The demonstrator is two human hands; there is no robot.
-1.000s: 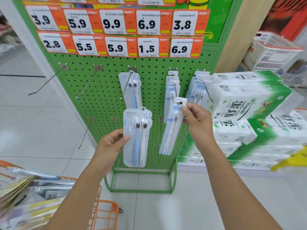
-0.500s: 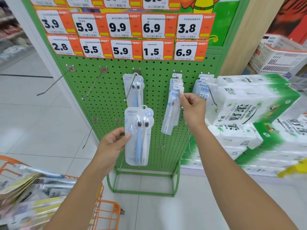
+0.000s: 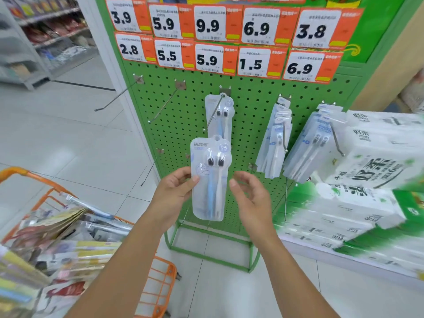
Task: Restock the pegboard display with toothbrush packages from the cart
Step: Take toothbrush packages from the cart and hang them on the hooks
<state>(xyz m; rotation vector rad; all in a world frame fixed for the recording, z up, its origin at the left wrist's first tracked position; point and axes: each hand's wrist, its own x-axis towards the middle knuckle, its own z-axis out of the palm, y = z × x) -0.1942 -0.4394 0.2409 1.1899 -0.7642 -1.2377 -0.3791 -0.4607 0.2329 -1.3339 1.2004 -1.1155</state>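
Clear plastic two-brush toothbrush package [image 3: 210, 180] sits upright in your left hand [image 3: 171, 196], pinched by its left edge. Your right hand [image 3: 250, 198] hovers just beside it, fingers loosely apart, before the green perforated pegboard [image 3: 250, 106]; the orange wire cart [image 3: 158, 281] stands lower left.

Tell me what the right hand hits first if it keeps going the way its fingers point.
Probably the two-brush package held by the left hand: the right hand, open, points up and left at its right edge. Depth is unclear; it may pass in front.
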